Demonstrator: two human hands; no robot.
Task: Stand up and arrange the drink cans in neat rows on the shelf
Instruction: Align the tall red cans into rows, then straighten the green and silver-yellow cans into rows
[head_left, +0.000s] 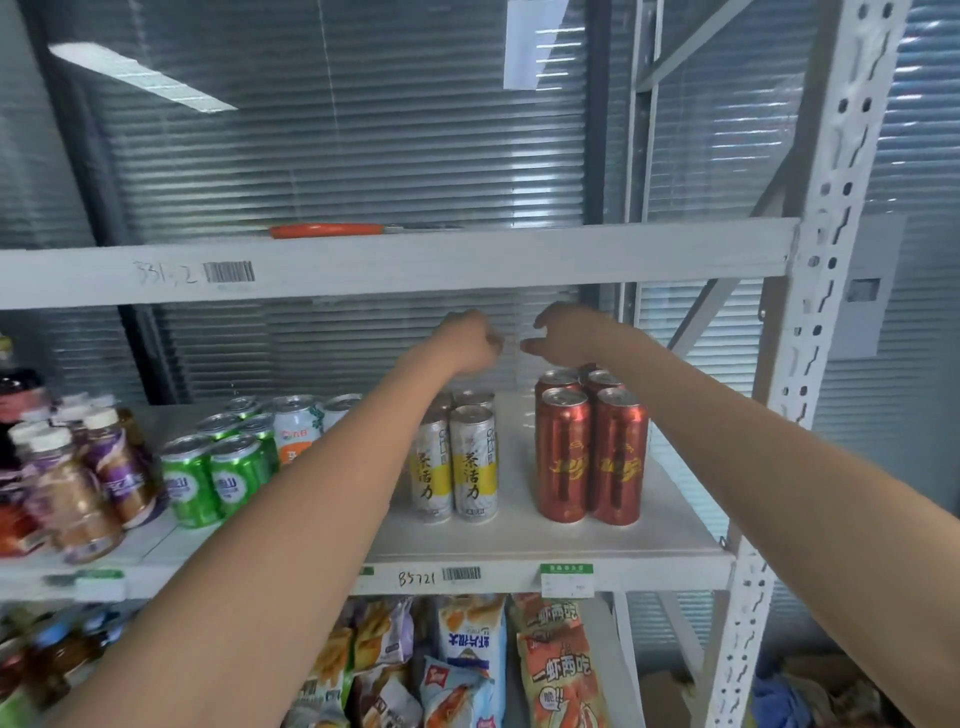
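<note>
On the white shelf (597, 540) the cans stand upright in rows: red cans (592, 457) on the right, white-and-yellow tea cans (457, 462) in the middle, green cans (215, 475) and white-orange cans (296, 426) further left. Both my arms reach over the cans toward the back of the shelf. My left hand (467, 340) hovers above the tea cans with fingers curled. My right hand (566, 335) hovers above the red cans, fingers also curled. The fingertips nearly meet, and I see nothing plainly held in either hand. A small pale blur lies between them.
Small bottles with purple labels (88, 478) crowd the shelf's left end. The upper shelf beam (467, 260) runs just above my hands, with an orange tool (327, 230) lying on it. Snack bags (467, 660) fill the shelf below. A perforated white upright (810, 332) stands at the right.
</note>
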